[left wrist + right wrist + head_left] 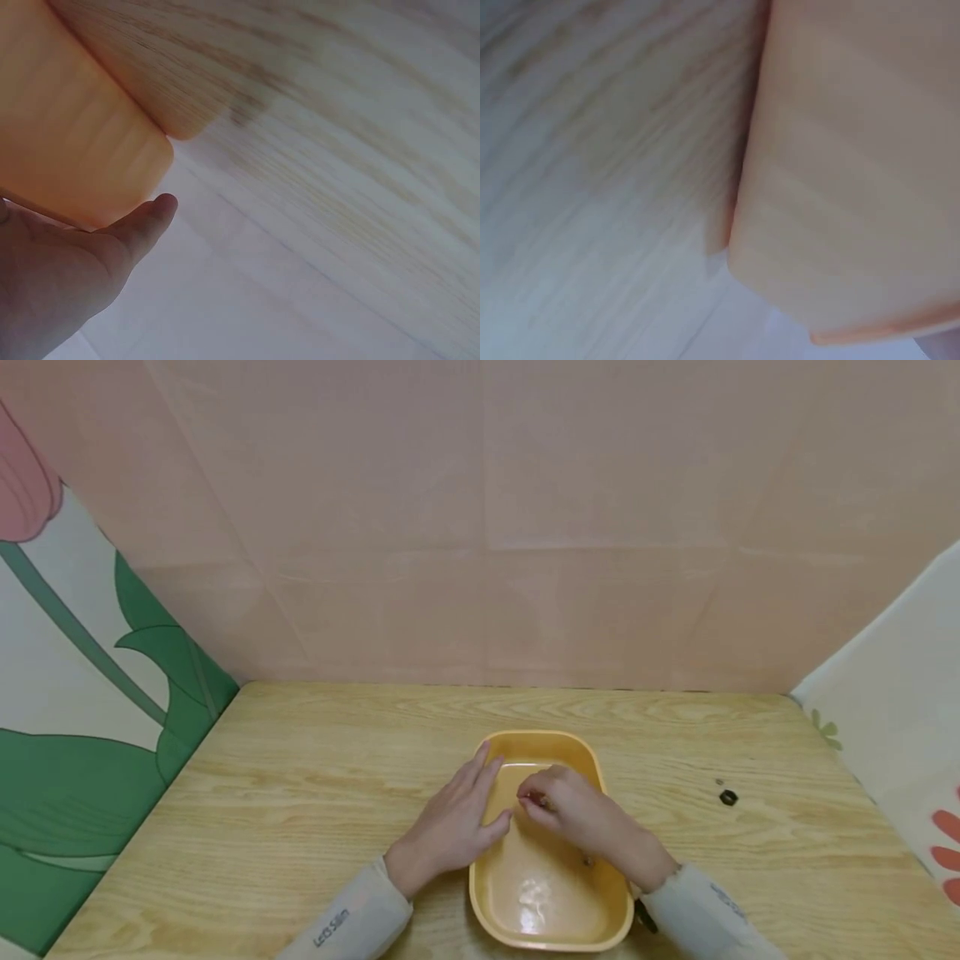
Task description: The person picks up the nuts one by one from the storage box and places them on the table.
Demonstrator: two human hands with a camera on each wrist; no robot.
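A yellow plastic tub [551, 945] stands on the table before me. My left hand [453, 818] lies across its left rim, fingers straight and thumb reaching inside. In the left wrist view, the left hand [71, 270] shows beside the outer wall of the tub [82, 127]. Over the tub, my right hand [573, 810] pinches a small reddish and brass-coloured piece [537, 798] between curled fingers; its kind I cannot tell. A tiny metallic piece [587, 861] lies on the tub's floor below the right wrist. The tub's wall [847, 172] fills much of the right wrist view.
To the right on the wooden table [300, 793] lies a black hex nut [728, 797], with a tiny ring-like piece [719, 782] just behind it. A dark object [645, 917] shows partly between the tub and the right sleeve. A pink sheet [480, 527] hangs behind the table.
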